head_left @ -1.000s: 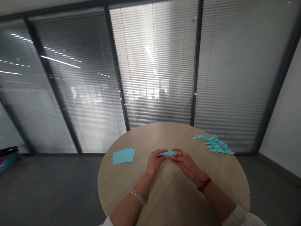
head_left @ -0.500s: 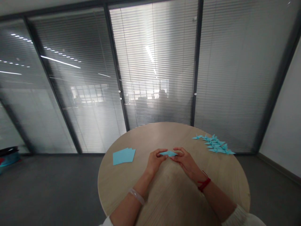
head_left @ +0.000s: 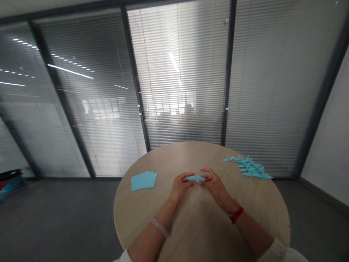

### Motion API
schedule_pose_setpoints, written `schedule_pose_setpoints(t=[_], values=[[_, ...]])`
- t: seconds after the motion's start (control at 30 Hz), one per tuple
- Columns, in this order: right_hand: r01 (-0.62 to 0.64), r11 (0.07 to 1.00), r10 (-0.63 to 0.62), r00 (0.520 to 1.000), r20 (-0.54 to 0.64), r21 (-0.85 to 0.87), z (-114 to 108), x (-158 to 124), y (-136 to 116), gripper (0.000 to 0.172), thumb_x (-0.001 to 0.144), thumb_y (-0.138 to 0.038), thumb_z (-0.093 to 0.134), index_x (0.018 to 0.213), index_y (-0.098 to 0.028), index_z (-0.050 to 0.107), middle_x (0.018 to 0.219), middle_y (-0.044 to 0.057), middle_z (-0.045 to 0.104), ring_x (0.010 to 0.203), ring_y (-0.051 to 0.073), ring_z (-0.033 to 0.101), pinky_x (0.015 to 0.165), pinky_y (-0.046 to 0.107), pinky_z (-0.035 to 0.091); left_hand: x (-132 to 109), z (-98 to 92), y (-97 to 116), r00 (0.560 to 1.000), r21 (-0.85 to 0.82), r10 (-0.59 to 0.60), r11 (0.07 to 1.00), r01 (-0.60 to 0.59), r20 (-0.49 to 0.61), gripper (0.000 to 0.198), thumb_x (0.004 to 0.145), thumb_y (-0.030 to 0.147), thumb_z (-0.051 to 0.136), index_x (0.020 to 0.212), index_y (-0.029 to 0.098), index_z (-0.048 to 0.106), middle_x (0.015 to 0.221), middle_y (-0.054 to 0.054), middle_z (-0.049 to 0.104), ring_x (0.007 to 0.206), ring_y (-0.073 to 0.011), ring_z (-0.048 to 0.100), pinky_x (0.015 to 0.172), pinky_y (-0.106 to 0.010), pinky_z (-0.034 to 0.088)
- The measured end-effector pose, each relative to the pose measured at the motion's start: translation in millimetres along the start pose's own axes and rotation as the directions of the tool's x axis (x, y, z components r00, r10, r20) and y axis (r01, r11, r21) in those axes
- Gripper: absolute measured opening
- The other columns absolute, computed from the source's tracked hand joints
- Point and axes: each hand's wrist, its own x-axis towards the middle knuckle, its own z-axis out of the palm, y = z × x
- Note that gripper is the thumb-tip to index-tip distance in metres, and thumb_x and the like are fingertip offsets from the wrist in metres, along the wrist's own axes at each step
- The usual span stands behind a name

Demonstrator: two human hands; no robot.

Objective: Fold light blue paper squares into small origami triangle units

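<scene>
A small folded piece of blue paper point(head_left: 196, 178), diamond-shaped, lies between my two hands over the middle of the round table. My left hand point(head_left: 181, 186) pinches its left end between thumb and fingers. At its right end my right hand point(head_left: 214, 185) grips the tip with thumb and a finger, while another finger is raised above it. A fanned stack of flat blue paper sheets point(head_left: 144, 181) rests on the table to the left. Several folded blue paper cranes point(head_left: 250, 168) are grouped at the right back of the table.
The round wooden table point(head_left: 191, 149) stands before a glass partition with blinds point(head_left: 180, 72). Dark floor surrounds it. At the far left on the floor is a blue and black object point(head_left: 11, 180), partly cut off.
My right hand has shifted its fingers slightly on the paper, with its upper finger lifted a little higher. My left hand has stayed in place.
</scene>
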Motion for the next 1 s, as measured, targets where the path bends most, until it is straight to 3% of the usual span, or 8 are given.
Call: schedule_pose_setpoints(t=[0.23,0.5,0.63,0.8,1.0], values=[[0.025,1.000,-0.025,1.000,0.012,0.015,-1,-1,-3,0.080,0.057,-0.029,0.079,0.124,-0.023,0.035,0.080,0.002,0.070,0.069,0.019,0.065,0.067,0.031,0.049,1,-1.4,-2,0.999,-0.099,-0.045,0.994,0.045,0.005,0.042,0.056,0.022,0.076,0.095,0.013,0.067,0.061,0.001,0.063,0.057,-0.0098,0.055,0.063,-0.022,0.042],[-0.004,0.992,-0.002,0.999,0.050,0.129,-1,-1,-5,0.107,0.055,-0.027,0.082,0.140,-0.027,0.016,0.098,0.006,0.070,0.082,0.020,0.066,0.082,0.037,0.049,0,-2.5,1,0.998,-0.116,-0.051,0.992,0.049,-0.022,0.042,0.054,0.024,0.078,0.094,0.013,0.068,0.055,0.003,0.059,0.054,-0.0091,0.053,0.059,-0.021,0.042],[-0.030,0.983,0.018,0.998,0.062,0.183,-3,0,-6,0.111,0.054,-0.025,0.082,0.141,-0.030,0.013,0.108,0.008,0.066,0.081,0.019,0.067,0.083,0.038,0.049,0,-3.7,2,0.998,-0.131,-0.050,0.990,0.045,-0.033,0.043,0.054,0.024,0.078,0.095,0.012,0.068,0.057,0.003,0.059,0.054,-0.0088,0.053,0.059,-0.021,0.042],[-0.047,0.984,0.040,0.998,0.047,0.174,-5,-1,-8,0.102,0.055,-0.027,0.080,0.138,-0.028,0.020,0.110,0.009,0.064,0.082,0.020,0.066,0.084,0.039,0.049,1,-6.1,1,0.997,-0.131,-0.044,0.991,0.037,-0.056,0.042,0.053,0.024,0.078,0.092,0.012,0.069,0.054,0.003,0.057,0.053,-0.0089,0.052,0.057,-0.021,0.042],[0.076,0.996,-0.075,0.997,-0.023,0.053,-6,1,-10,0.062,0.065,-0.032,0.071,0.121,-0.024,0.046,0.111,0.009,0.062,0.095,0.023,0.063,0.087,0.040,0.047,2,-4.7,0,0.998,-0.122,-0.054,0.991,0.050,-0.029,0.042,0.051,0.024,0.079,0.090,0.012,0.069,0.054,0.003,0.058,0.052,-0.0087,0.052,0.057,-0.021,0.041]])
